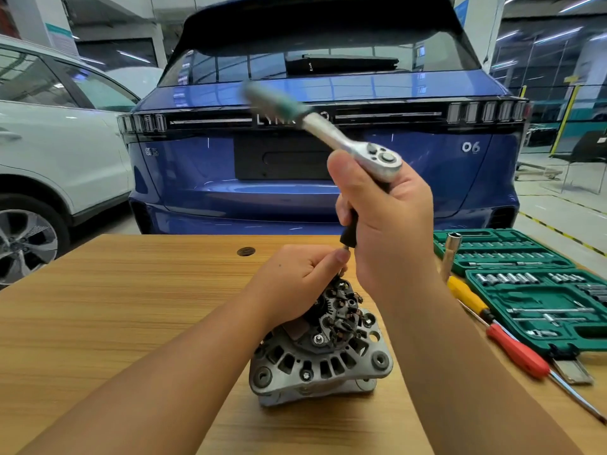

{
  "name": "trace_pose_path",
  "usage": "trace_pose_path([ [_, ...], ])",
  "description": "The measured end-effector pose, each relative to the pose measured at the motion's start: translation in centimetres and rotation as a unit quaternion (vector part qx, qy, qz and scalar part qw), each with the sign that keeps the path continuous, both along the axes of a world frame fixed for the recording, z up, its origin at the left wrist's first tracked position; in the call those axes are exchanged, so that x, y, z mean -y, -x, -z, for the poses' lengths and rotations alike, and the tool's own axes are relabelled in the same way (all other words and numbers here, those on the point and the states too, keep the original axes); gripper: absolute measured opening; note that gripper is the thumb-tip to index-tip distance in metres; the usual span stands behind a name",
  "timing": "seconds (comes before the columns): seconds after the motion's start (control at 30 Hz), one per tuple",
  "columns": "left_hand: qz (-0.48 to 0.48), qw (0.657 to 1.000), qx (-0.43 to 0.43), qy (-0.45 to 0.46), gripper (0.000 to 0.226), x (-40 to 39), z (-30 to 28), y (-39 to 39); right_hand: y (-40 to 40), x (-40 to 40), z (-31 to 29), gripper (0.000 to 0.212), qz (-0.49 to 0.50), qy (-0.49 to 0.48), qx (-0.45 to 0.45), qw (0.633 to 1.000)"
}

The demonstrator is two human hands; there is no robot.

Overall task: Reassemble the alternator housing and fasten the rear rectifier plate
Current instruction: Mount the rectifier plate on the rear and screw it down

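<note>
Steadying the alternator (320, 349) near the bench (131, 323) front edge, left hand (292, 280) clasping its rear rectifier plate (341, 310); right hand (391, 224) grasping the ratchet (368, 152) upright above it.

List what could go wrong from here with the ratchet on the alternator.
1. The right hand grips the extension just under the ratchet head, not the blurred handle, and the bit looks tilted; it may slip off the fastener or cross-thread it.
2. The left hand pinches the bit tip at the rectifier; a slip could jab the fingers or the small terminals.
3. The alternator sits unclamped on the table, steadied only by that hand; it may tip under torque.
</note>
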State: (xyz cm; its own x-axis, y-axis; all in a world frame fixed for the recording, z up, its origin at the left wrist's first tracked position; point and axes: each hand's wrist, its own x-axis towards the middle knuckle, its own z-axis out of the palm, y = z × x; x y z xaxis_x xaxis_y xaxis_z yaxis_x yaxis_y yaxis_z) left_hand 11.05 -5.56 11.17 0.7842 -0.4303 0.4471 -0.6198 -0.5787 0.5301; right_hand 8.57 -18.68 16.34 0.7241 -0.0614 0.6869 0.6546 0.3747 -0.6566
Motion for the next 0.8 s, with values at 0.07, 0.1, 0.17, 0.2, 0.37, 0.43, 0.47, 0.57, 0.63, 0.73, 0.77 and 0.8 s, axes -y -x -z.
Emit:
trace_pose_path([
  [0.07,0.001,1.0,0.001,0.001,0.049,0.0,0.0,0.0,0.1,0.3,-0.1,0.018,-0.027,0.022,-0.01,0.999],
  [0.1,-0.001,1.0,0.001,0.002,0.05,0.0,0.0,0.0,0.1,0.5,-0.1,0.022,-0.071,0.034,-0.006,0.997],
  [0.17,-0.003,1.0,-0.003,0.004,0.048,-0.1,0.0,-0.1,0.0,0.9,0.0,0.035,-0.137,0.04,0.012,0.99],
  [0.2,-0.001,1.0,-0.002,0.004,0.046,-0.1,-0.1,-0.1,0.0,0.9,0.1,0.039,-0.151,0.032,0.024,0.988],
  [0.37,-0.003,1.0,0.001,0.014,0.046,0.1,-0.4,0.3,-0.5,0.0,0.6,0.043,-0.092,0.021,0.117,0.989],
  [0.43,-0.004,1.0,-0.01,0.0,0.053,0.0,-0.6,0.4,-0.6,-0.2,0.7,0.047,-0.081,0.032,0.13,0.988],
  [0.47,-0.006,1.0,-0.018,-0.011,0.058,0.0,-0.6,0.3,-0.6,-0.2,0.7,0.05,-0.095,0.03,0.125,0.987],
  [0.57,-0.006,1.0,-0.018,-0.008,0.053,-0.1,-0.4,0.3,-0.4,0.5,0.2,0.053,-0.198,-0.005,0.06,0.978],
  [0.63,-0.007,1.0,-0.016,0.011,0.046,-0.1,-0.3,0.3,-0.4,1.2,-0.2,0.042,-0.251,-0.001,0.035,0.967],
  [0.73,-0.009,1.0,-0.015,0.016,0.048,-0.1,-0.2,0.1,-0.4,1.4,-0.3,0.06,-0.244,0.036,0.035,0.969],
  [0.77,-0.006,1.0,-0.016,0.017,0.048,-0.2,-0.3,0.2,-0.4,1.4,-0.3,0.066,-0.237,0.037,0.038,0.97],
  [0.8,-0.004,1.0,-0.02,0.017,0.048,-0.1,-0.3,0.2,-0.4,1.3,-0.3,0.068,-0.225,0.035,0.039,0.973],
])
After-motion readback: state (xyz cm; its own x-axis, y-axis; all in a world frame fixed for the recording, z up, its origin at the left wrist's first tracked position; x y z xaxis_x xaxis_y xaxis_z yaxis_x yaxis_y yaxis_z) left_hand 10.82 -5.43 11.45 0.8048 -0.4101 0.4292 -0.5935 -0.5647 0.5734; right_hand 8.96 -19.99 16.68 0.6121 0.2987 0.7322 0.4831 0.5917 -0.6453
